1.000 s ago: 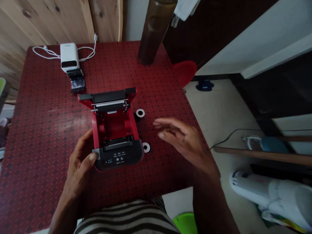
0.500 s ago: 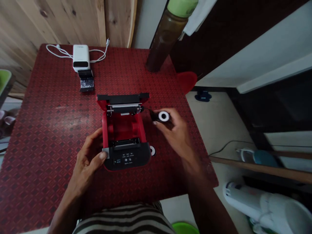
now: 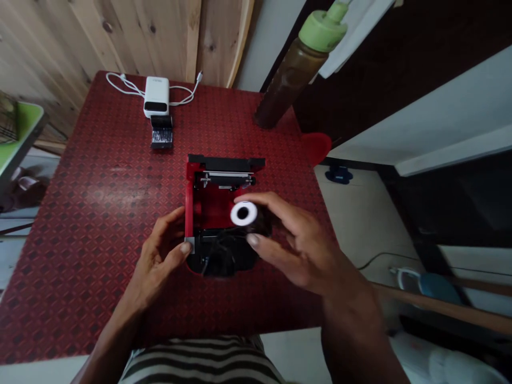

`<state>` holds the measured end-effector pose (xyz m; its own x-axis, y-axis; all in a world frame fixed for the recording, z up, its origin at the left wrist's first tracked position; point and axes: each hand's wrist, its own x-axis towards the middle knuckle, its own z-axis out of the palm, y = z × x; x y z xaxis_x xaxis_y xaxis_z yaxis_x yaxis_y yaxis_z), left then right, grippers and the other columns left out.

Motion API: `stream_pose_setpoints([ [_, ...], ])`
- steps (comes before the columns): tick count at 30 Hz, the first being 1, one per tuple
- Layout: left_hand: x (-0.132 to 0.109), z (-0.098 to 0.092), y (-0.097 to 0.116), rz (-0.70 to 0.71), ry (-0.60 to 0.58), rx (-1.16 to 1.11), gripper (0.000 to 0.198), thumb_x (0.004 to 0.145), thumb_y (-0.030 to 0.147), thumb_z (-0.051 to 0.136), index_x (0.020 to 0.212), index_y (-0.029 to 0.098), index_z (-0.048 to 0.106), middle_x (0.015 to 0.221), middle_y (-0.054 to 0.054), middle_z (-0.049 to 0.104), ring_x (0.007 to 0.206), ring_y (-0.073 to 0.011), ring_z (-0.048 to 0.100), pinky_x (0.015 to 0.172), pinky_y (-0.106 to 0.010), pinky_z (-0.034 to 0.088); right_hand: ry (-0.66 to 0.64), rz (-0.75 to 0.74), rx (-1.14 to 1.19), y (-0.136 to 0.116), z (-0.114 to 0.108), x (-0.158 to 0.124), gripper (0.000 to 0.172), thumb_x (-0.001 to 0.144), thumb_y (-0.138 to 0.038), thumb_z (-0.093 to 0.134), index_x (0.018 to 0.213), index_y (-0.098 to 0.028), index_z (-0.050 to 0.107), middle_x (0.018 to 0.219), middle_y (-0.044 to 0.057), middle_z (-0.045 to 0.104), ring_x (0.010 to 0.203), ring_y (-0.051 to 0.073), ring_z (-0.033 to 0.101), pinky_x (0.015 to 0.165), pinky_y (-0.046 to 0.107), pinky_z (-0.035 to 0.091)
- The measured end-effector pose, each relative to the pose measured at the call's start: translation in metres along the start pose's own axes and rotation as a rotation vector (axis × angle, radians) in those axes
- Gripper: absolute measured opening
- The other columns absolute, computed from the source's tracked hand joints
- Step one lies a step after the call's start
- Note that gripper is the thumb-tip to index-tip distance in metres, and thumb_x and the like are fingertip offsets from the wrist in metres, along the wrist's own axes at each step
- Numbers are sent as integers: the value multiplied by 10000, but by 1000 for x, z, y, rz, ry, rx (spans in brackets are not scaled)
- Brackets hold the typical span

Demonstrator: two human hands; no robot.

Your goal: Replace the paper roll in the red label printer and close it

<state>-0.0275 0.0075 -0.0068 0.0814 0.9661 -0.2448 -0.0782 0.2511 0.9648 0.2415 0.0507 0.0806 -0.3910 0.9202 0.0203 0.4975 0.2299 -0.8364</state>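
Note:
A red and black label printer (image 3: 190,200) stands on the table with its lid (image 3: 224,162) raised and its red inside showing. My left hand (image 3: 162,250) grips the printer's left side, thumb on the grey tab at the front corner and fingers along the wall. In my right hand (image 3: 296,245) is a dark roll with a white end ring (image 3: 251,213), pinched between thumb and fingers over the printer's right side. A loose black strip (image 3: 222,256) hangs from the roll across the printer's front panel, blurred. The roll and my right hand hide part of the opening.
A small white device (image 3: 157,93) with a white cable and a strip of black film (image 3: 162,133) lies at the back left. A tall brown bottle (image 3: 286,80) with a green cap stands at the back right. The patterned red table (image 3: 100,229) ends near my striped shirt.
My right hand has brought the roll leftward from beside the printer to above it, its black strip now over the front panel. My left hand keeps its grip. The view has shifted.

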Motion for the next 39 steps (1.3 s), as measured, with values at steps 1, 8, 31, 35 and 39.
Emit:
stream_pose_setpoints([
  [1, 0, 0, 0, 2, -1, 7, 696, 1009, 602, 860, 1601, 275, 694, 1620, -146, 747, 1543, -429, 682, 1178, -558, 647, 12, -4, -70, 2, 7, 7, 348, 1013, -262, 716, 1358, -312, 730, 1186, 34, 844, 1008, 254, 806, 893, 398, 664],
  [8, 1, -3, -4, -13, -16, -22, 688, 1019, 584, 861, 1607, 284, 668, 1602, -142, 741, 1475, -392, 718, 1255, -574, 582, -46, -78, -522, 7, 41, 36, 255, 1037, -94, 669, 1213, -252, 766, 1191, 103, 859, 1150, 329, 794, 1077, 529, 650],
  [31, -2, -3, -5, -45, -42, -46, 722, 1036, 593, 845, 1642, 261, 635, 1634, -164, 706, 1543, -411, 660, 1307, -603, 517, -67, -52, -619, 17, 54, 55, 492, 1044, 23, 566, 1377, -216, 838, 1394, 144, 873, 1320, 347, 811, 1211, 566, 622],
  [35, -2, -3, -5, -28, -27, -6, 714, 1034, 596, 845, 1632, 260, 647, 1607, -148, 724, 1503, -396, 685, 1290, -583, 537, -102, -205, -430, 9, 36, 32, 510, 1101, 15, 512, 1427, -229, 819, 1437, 82, 870, 1345, 252, 806, 1239, 486, 629],
  [39, 0, -4, -5, -12, -23, -1, 681, 1035, 590, 846, 1614, 282, 661, 1586, -129, 743, 1474, -378, 712, 1252, -559, 584, -149, -271, -355, 0, 31, 22, 265, 1091, -95, 737, 1302, -209, 850, 1296, 78, 901, 1236, 271, 823, 1115, 475, 685],
])
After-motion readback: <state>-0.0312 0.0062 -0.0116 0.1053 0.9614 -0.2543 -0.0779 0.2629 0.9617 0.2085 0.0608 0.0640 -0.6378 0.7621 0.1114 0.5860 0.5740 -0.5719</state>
